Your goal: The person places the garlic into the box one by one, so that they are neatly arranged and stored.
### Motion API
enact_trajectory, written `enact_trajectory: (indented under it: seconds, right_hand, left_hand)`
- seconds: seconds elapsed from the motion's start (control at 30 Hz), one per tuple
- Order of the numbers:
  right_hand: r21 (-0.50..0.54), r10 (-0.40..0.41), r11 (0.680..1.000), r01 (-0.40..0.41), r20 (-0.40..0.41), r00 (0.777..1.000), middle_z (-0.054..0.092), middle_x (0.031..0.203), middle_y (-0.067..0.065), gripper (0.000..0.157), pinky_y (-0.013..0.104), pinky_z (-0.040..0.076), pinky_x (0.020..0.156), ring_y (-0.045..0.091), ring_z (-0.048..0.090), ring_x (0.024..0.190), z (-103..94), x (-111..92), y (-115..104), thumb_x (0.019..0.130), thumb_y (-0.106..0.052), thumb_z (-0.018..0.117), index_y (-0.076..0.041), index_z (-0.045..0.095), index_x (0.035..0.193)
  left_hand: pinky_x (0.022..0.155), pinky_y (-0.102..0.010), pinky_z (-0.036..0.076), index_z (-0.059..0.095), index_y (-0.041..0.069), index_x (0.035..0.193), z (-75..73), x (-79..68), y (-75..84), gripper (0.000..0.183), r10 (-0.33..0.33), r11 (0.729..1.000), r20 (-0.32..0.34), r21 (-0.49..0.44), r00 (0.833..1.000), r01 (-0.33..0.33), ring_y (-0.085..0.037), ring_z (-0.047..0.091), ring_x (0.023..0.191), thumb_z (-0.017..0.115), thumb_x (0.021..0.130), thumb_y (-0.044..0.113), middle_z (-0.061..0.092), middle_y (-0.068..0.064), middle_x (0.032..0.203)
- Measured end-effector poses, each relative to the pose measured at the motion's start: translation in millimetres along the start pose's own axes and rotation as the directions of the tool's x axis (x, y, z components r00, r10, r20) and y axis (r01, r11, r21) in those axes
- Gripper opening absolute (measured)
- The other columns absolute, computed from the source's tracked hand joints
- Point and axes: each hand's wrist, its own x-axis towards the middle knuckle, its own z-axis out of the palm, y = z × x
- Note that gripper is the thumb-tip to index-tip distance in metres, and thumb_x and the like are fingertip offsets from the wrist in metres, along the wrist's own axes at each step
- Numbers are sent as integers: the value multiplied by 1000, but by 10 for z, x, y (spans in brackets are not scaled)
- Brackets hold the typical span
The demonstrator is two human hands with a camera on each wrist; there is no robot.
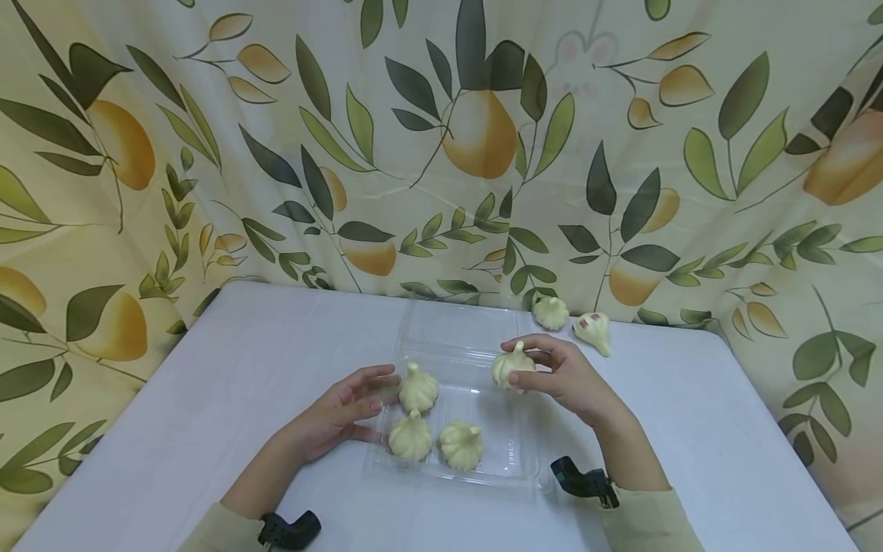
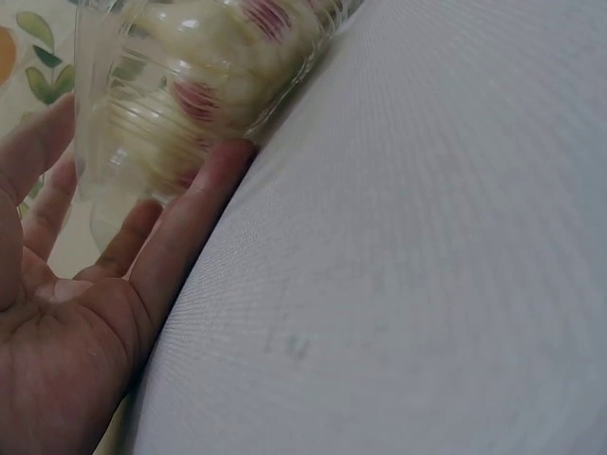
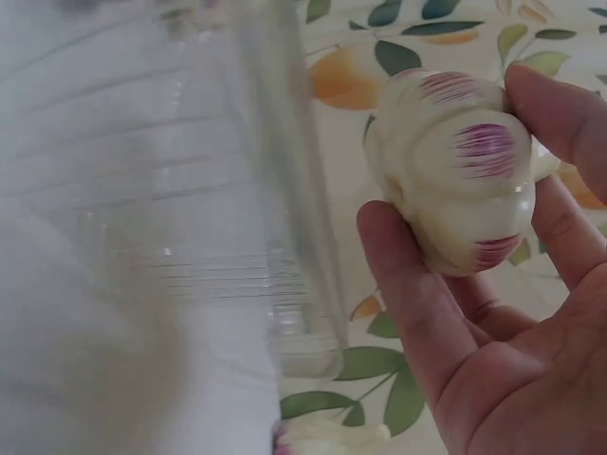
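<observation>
A cream garlic bulb with purple streaks is held between the thumb and fingers of my right hand, over the right side of a clear plastic box. The right wrist view shows that garlic bulb up close. Inside the box, three garlic bulbs sit along the left and front. My left hand touches the box's left wall with its fingers extended. In the left wrist view, fingers of the left hand lie against the clear wall, with garlic bulbs behind it.
Beyond the box, its clear lid lies folded back. Two more garlic bulbs, one pale and one purple-marked, rest near the back edge of the white table. A fruit-patterned curtain hangs behind.
</observation>
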Motion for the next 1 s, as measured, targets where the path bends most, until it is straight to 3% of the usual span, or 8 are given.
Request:
enact_trajectory:
  seconds: [0.1, 0.37, 0.57, 1.0]
  right_hand:
    - [-61, -15, 998, 14, -5, 1000, 62, 131, 14, 36, 35, 55, 84, 34, 55, 120, 3, -13, -57, 84, -15, 79, -9, 69, 118]
    - [-184, -86, 980, 79, -30, 996, 64, 122, 3, 29, 33, 56, 90, 27, 58, 110, 116, -76, -266, 86, -19, 79, -15, 71, 114]
    - [-294, -151, 945, 141, -14, 988, 66, 117, -4, 26, 32, 58, 85, 21, 60, 105, 248, -107, -372, 85, -23, 80, -23, 72, 110]
    - [-281, -167, 947, 158, -9, 986, 66, 112, -2, 26, 33, 60, 82, 21, 61, 104, 337, -70, -282, 84, -20, 81, -20, 72, 107]
  left_hand:
    - [89, -59, 54, 27, 12, 156, -1, -6, 6, 62, -1, 1000, -3, -1, 1000, 1, -40, 28, 148, 55, 101, 8, 22, -15, 163]
    - [89, -59, 55, 26, 12, 156, -1, -22, 22, 63, -2, 1000, -5, 0, 1000, 2, -40, 28, 148, 55, 101, 8, 22, -15, 162]
    - [90, -59, 54, 26, 11, 156, -2, -24, 20, 62, -1, 1000, -3, -1, 1000, 1, -41, 27, 148, 53, 101, 6, 22, -16, 162]
    - [89, -58, 55, 26, 11, 156, -10, -2, 4, 62, -7, 1000, -6, 3, 1000, 7, -39, 29, 148, 55, 101, 8, 24, -14, 162]
